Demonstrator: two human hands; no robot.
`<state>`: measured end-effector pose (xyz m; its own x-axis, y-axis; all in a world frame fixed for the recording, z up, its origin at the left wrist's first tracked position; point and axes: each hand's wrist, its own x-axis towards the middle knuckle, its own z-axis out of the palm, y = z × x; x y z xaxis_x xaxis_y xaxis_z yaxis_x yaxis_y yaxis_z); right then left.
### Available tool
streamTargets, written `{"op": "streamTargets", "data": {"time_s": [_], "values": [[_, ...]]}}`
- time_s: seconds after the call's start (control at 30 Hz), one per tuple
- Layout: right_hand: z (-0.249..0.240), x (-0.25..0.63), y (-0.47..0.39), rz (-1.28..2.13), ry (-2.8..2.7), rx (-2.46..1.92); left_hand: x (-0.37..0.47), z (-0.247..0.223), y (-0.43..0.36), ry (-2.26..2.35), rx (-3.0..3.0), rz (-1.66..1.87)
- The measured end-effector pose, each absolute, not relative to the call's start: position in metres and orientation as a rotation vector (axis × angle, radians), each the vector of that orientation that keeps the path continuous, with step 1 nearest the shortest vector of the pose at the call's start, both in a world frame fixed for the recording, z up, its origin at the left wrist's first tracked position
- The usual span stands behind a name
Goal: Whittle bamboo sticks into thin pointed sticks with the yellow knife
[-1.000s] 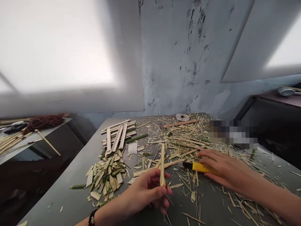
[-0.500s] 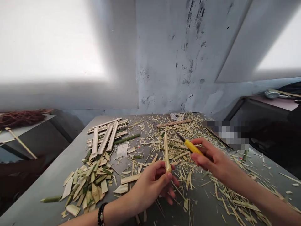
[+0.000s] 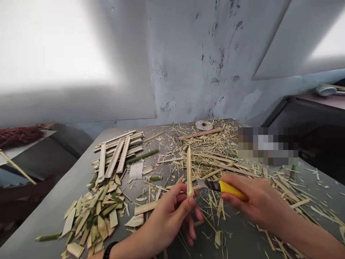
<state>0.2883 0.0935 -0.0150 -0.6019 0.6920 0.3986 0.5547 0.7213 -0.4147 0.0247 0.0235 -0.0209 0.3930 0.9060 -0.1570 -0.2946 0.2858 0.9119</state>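
Note:
Between the thumb and fingers of my left hand [image 3: 175,212] a pale bamboo stick [image 3: 189,169] stands upright, pointed at its top. My right hand [image 3: 250,194] is closed round the yellow handle of a utility knife [image 3: 231,190]. Its blade points left and lies close to the lower part of the stick, just above my left fingers; whether it touches I cannot tell. Thin bamboo shavings [image 3: 215,162] are scattered beneath and behind both hands.
Split bamboo strips [image 3: 115,158] are stacked at the back left, with a heap of bamboo chips [image 3: 94,216] in front. A hammer [image 3: 201,133] and a roll of tape [image 3: 204,125] lie near the wall. A paper slip [image 3: 136,170] rests on the grey table [image 3: 64,180].
My right hand has moved down, bringing the knife blade from beside the stick's upper part to its lower part. The left hand still holds the stick upright. The view has shifted slightly.

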Motion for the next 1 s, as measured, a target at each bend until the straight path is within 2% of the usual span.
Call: {"op": "streamTargets", "data": {"time_s": [0.47, 0.67, 1.0], "values": [[-0.033, 0.273, 0.086, 0.332, -2.490, -0.755, 0.013, -0.022, 0.026, 0.600, 0.882, 0.919], [-0.041, 0.269, 0.091, 0.059, -2.469, -0.789, 0.009, -0.014, 0.024, 0.573, 0.831, 0.910], [-0.021, 0.285, 0.119, -0.287, -2.287, -1.091, 0.009, -0.016, 0.031, 0.553, 0.837, 0.891]]}}
